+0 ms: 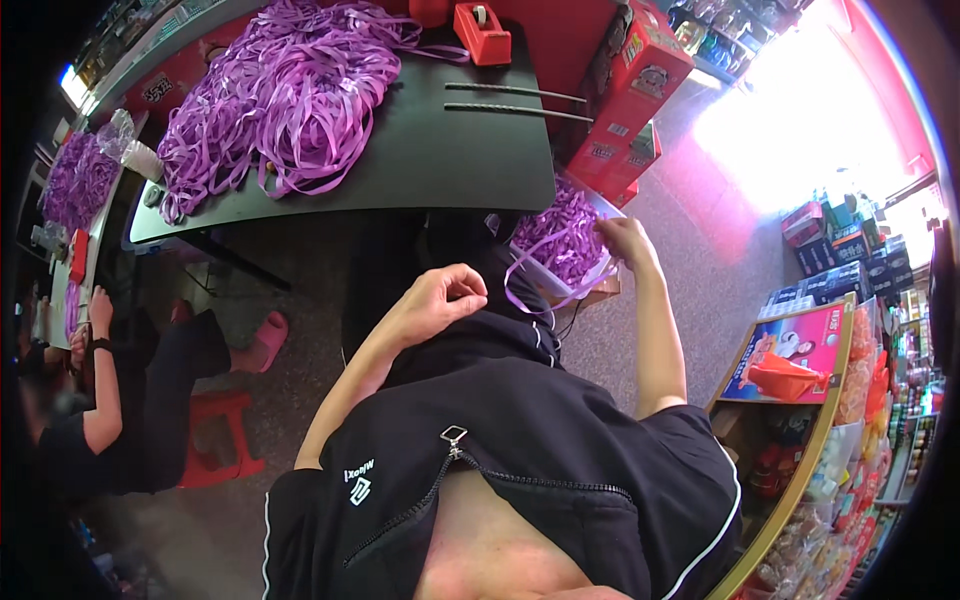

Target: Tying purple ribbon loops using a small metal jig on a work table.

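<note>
The left hand [437, 303] is in front of the torso, palm inward, its fingers curled and the thumb close to the fingertips; the gap is narrow, and whether a strand is pinched there cannot be told. The right hand [626, 240] is farther out to the right, fingers bent down at the edge of the purple ribbon [558, 235] in a pale plastic bin [544, 275]. Its fingers are drawn together; a firm grip cannot be confirmed.

The ribbon in the bin, directly left of the right hand, is narrow, flat, glossy and loosely tangled; one length loops over the rim toward the left hand. Beyond the left hand, on the black bench [430, 150], lies a larger ribbon heap [290, 95] of similar colour, with many overlapping loops. Two thin rods [517, 112] and a red tape dispenser [484, 40] are on the bench beyond both hands.
</note>
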`<state>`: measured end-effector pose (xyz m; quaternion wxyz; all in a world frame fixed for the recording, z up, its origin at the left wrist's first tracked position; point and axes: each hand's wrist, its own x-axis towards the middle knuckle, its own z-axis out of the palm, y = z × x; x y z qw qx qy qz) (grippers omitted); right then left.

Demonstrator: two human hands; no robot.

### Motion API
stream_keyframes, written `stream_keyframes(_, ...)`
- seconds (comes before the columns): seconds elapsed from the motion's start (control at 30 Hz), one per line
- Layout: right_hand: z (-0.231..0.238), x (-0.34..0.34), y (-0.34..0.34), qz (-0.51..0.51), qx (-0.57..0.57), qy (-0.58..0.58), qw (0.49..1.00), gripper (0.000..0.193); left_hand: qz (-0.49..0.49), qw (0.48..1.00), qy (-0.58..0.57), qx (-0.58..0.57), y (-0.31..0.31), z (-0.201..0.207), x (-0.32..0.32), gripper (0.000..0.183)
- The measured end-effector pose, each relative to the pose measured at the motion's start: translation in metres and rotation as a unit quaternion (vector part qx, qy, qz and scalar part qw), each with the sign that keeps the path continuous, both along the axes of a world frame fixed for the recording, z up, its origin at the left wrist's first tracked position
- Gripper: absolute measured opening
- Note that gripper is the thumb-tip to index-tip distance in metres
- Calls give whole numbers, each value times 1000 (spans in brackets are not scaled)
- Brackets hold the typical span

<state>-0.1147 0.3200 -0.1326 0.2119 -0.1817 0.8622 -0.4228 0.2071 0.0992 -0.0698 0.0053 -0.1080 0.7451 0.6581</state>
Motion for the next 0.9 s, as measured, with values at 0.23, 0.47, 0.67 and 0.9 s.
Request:
stream_keyframes(0.23, 55, -125, -72, -72, -280, -123, 949, 17, -50, 998, -1, -26, 0, 5, 1, 15)
stream_keyframes(0.47, 124, -127, -147, 61, -194, -98, 974, 22, -9, 999, 2, -33, -10, 11, 5, 15)
stream_keyframes(0.67, 106, -127, -141, 137, -202, -138, 960, 23, 61, 987, 117, -90, -33, 52, -18, 9)
stream_keyframes(0.9, 85, -115, -128, 123, -250, -234, 931, 26, 80, 953, 170, -237, -61, 111, -120, 14)
